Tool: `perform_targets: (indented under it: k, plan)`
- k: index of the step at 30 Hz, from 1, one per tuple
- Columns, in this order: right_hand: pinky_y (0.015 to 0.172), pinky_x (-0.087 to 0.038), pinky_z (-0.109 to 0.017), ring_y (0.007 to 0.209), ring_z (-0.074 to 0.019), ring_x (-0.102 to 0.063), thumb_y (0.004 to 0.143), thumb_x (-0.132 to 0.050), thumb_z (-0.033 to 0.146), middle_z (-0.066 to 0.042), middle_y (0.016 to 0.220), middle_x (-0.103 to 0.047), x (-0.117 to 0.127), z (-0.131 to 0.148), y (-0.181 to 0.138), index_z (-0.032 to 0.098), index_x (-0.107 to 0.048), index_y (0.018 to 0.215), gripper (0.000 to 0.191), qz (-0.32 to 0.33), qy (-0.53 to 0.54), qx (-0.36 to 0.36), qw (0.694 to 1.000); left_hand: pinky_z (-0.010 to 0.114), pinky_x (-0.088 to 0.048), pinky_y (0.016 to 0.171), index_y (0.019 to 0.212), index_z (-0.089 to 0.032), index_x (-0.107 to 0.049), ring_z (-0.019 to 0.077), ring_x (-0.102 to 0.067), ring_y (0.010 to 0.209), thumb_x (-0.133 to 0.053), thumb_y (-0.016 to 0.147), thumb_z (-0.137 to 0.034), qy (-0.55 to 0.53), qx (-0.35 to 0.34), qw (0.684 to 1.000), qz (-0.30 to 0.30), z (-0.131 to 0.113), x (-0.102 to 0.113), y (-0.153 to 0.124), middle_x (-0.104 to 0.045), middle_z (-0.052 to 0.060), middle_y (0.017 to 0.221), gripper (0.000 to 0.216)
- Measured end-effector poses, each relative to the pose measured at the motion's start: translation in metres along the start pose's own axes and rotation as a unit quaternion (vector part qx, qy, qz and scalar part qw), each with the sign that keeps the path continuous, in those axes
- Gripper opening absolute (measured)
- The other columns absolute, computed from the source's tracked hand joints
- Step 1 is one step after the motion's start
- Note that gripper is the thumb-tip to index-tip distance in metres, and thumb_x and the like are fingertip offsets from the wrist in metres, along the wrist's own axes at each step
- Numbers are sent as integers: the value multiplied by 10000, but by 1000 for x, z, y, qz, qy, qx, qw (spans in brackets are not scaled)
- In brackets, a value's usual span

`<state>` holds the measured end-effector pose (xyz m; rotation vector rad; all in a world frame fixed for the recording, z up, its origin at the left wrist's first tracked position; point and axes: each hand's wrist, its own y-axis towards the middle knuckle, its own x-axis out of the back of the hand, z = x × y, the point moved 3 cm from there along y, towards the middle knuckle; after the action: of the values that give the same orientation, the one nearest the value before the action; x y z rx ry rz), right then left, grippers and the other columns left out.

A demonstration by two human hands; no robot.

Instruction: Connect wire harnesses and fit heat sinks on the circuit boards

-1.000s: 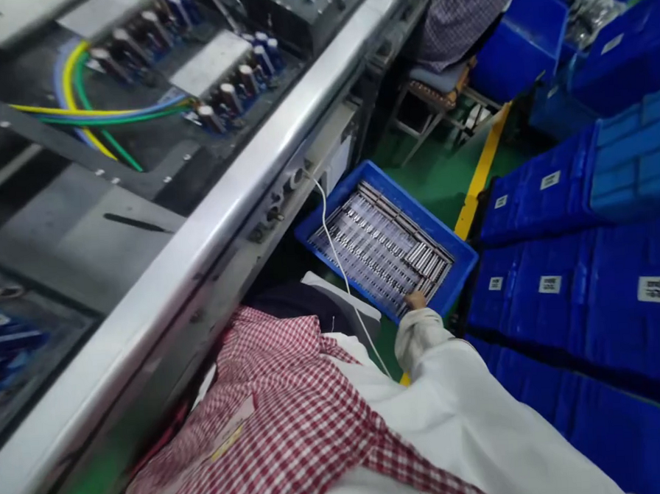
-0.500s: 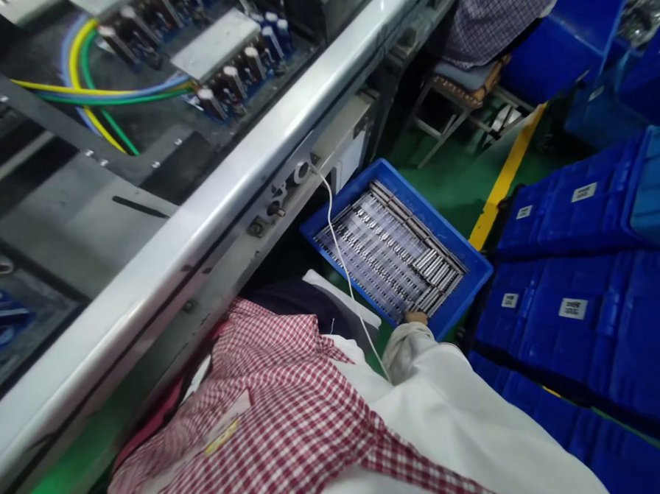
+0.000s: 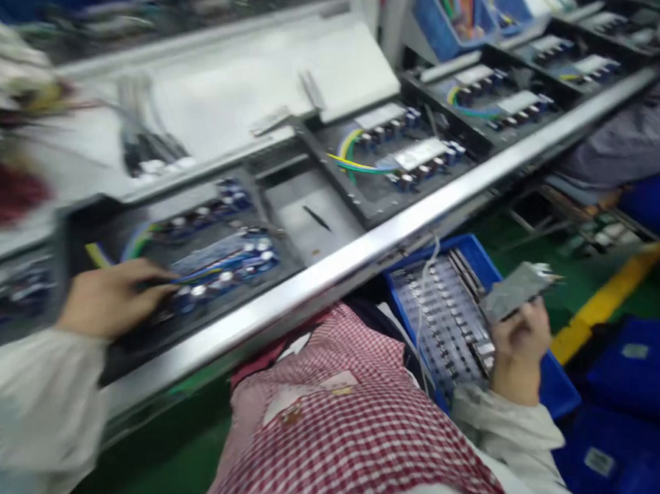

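Note:
My left hand (image 3: 114,299) reaches over a black tray (image 3: 279,268) on the line. Its thumb and forefinger are pinched on thin coloured wires (image 3: 212,270) at the end of a circuit board (image 3: 229,282); the fingertips are blurred. A second board (image 3: 196,218) lies behind it in the same tray. Low on the right, my right hand (image 3: 520,344) grips a circuit board with a flat grey metal plate (image 3: 514,290), held above a blue bin (image 3: 559,390). Rows of similar boards (image 3: 441,318) fill that bin.
More black trays with paired boards (image 3: 397,155) run along the line behind a shiny metal rail (image 3: 364,256). A white cable (image 3: 423,301) hangs over the bin. Blue crates (image 3: 640,363) stand at right. Another person's sleeve (image 3: 623,143) shows at the right edge.
My view has swung up and left across the line. My right hand has risen out of the bin with a circuit board. My left hand has come into view at a tray.

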<state>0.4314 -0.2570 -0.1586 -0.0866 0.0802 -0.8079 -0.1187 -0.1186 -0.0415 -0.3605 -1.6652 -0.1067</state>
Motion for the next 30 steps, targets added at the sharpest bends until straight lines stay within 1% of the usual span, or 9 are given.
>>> perform_targets:
  k: [1,3,7,10,14,17,22,26,30]
  plan:
    - [810,-503,-400,936,-211,-601,651,-592,401,6,942,-620,-21,18,3,297,-585,1036,399,35,66,29,997,218,-401,844,892,-151,-633,91,-531,869,-386,884,-330,27,39,999,-16,5,-2,-1,-640,-117,843,305]
    - [754,-515,-416,832,-226,-615,637,-619,337,-3,832,-625,-65,48,3,286,-629,902,270,82,134,54,986,219,-400,867,917,-120,-665,96,-555,890,-391,876,-289,18,22,999,-24,6,-6,1,-664,-45,884,325]
    - [619,-539,-398,630,-196,-601,575,-659,277,7,673,-602,-156,98,-15,252,-619,705,138,213,141,83,963,232,-438,840,848,-156,-712,134,-606,875,-512,797,-227,-26,28,999,-14,13,-11,6,-681,23,863,218]
    - [571,-544,-384,618,-208,-631,509,-738,216,-2,687,-636,-218,114,-37,264,-634,730,249,362,113,57,923,247,-456,838,842,-188,-716,152,-618,887,-560,764,-209,-50,37,998,-21,16,-11,4,-685,28,865,175]
    - [605,-554,-336,666,-195,-663,484,-819,207,-22,792,-698,-281,108,-63,242,-657,929,475,444,-5,8,896,277,-471,817,821,-190,-710,175,-620,904,-545,775,-182,-58,25,998,-27,14,-10,0,-687,37,861,171]
    - [729,-553,-337,807,-206,-667,436,-854,166,-43,850,-703,-318,113,-79,202,-626,1007,616,515,-100,46,850,280,-472,798,807,-190,-702,178,-618,900,-543,781,-171,-57,17,998,-27,13,-9,-1,-687,34,847,163]
    - [685,-550,-294,768,-182,-652,410,-876,193,-32,826,-673,-364,143,-88,187,-590,1088,736,595,-173,66,782,291,-467,763,813,-202,-697,189,-614,914,-541,790,-164,-67,18,997,-16,16,-11,-1,-688,24,852,162]
    - [596,-525,-251,734,-162,-636,411,-881,215,-13,865,-663,-389,155,-86,246,-551,1200,856,651,-138,2,747,297,-456,718,824,-203,-699,197,-613,905,-545,793,-160,-72,16,997,-9,18,-11,-3,-687,30,851,163]
    - [493,-467,-240,611,-144,-587,368,-887,320,4,794,-633,-399,137,-94,247,-568,1204,898,657,-92,-108,741,292,-446,681,791,-192,-689,187,-613,859,-549,794,-152,-77,11,997,-12,17,-9,-3,-679,33,820,145]
